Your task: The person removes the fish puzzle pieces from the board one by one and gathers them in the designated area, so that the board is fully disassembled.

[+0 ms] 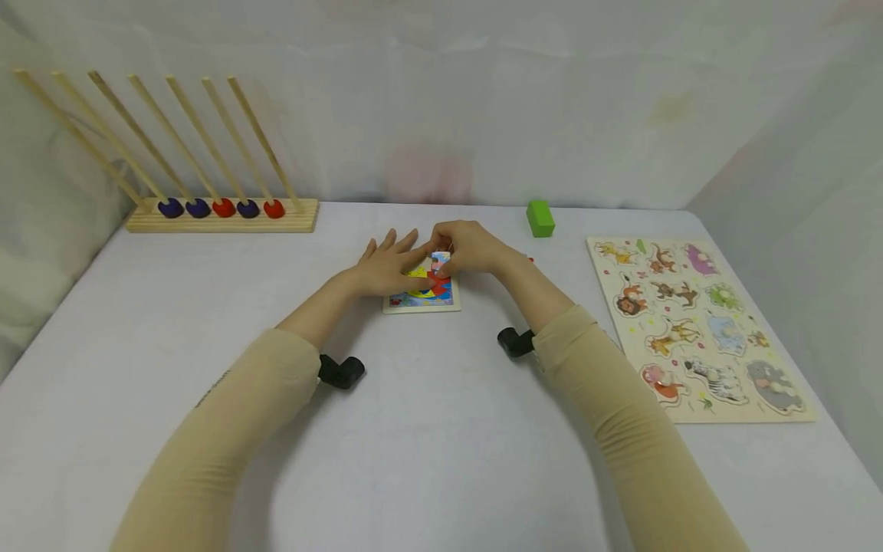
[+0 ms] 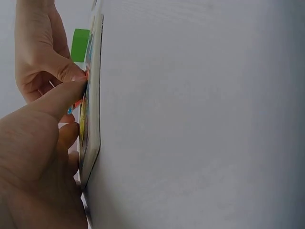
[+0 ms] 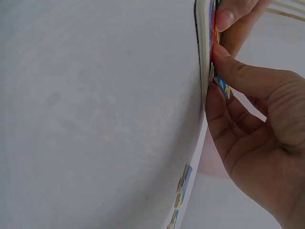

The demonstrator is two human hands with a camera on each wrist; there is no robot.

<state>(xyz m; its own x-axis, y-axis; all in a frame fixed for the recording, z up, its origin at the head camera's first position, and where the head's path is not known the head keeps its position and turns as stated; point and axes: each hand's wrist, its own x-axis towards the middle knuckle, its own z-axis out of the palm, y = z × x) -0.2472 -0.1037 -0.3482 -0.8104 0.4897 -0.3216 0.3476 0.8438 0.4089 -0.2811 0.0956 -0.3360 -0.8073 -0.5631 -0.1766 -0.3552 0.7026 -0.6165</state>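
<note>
A small jigsaw puzzle in a pale wooden tray (image 1: 422, 310) lies on the white table, its picture yellow, red and blue. My left hand (image 1: 382, 271) rests on it with fingers spread, the thumb pressing the picture. At the upper right corner, my right hand (image 1: 472, 247) pinches a colourful puzzle piece (image 3: 222, 88) between thumb and fingers. That piece stands tilted up from the tray's edge in the right wrist view. Fingers cover much of the picture. The left wrist view shows the tray edge-on, with both thumbs touching near its middle.
Loose puzzle pieces (image 3: 183, 186) lie beyond my right hand. A green block (image 1: 540, 218) stands at the back. To the right is an animal peg puzzle board (image 1: 621, 322); at the back left, a wooden rack (image 1: 297, 217) with tall rods and several red and blue beads.
</note>
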